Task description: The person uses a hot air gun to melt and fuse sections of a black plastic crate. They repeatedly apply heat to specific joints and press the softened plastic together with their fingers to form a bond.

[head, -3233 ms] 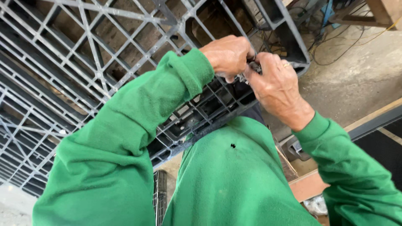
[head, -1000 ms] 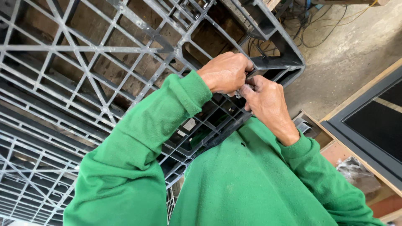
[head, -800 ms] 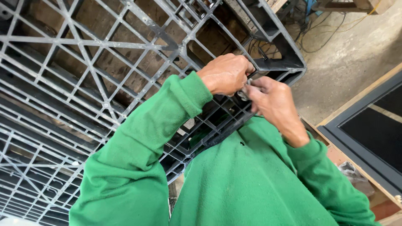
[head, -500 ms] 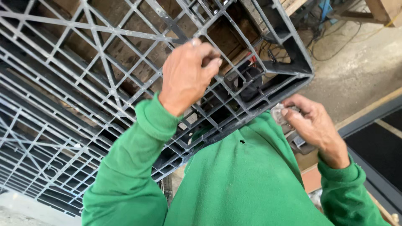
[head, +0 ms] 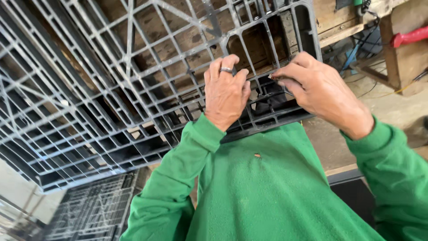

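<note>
Landmark: a large grey plastic grid pallet (head: pixel 111 89) stands tilted in front of the person, its ribbed underside facing the camera; wooden boards show through its openings.

Left hand: the left hand (head: pixel 226 91) lies back-up against the pallet's lower right part, fingers curled over a rib and hooked into the openings, so it grips the pallet itself. A silver ring (head: pixel 226 70) sits on one finger.

Right hand: the right hand (head: pixel 318 89) is just right of the left hand, at the pallet's lower right corner. Its fingertips (head: pixel 278 78) are pinched together at a rib; a small pale bit shows at the tips, too small to make out, so whether it holds something or only presses the rib cannot be told.

Hands to each other: close side by side on the pallet, not touching.

Dark piece: a black part (head: pixel 267 107) sits inside the pallet cells between and just below the two hands.

Clothing: a green fleece top (head: pixel 267 192) fills the space below the pallet's lower edge.

Second pallet: another grey grid pallet (head: pixel 89 209) lies below the landmark's lower left corner.

Beyond the pallet's right edge: a concrete floor (head: pixel 392 107), a wooden bench leg (head: pixel 401 62), cables, and a red handle (head: pixel 410 35) at the upper right.
</note>
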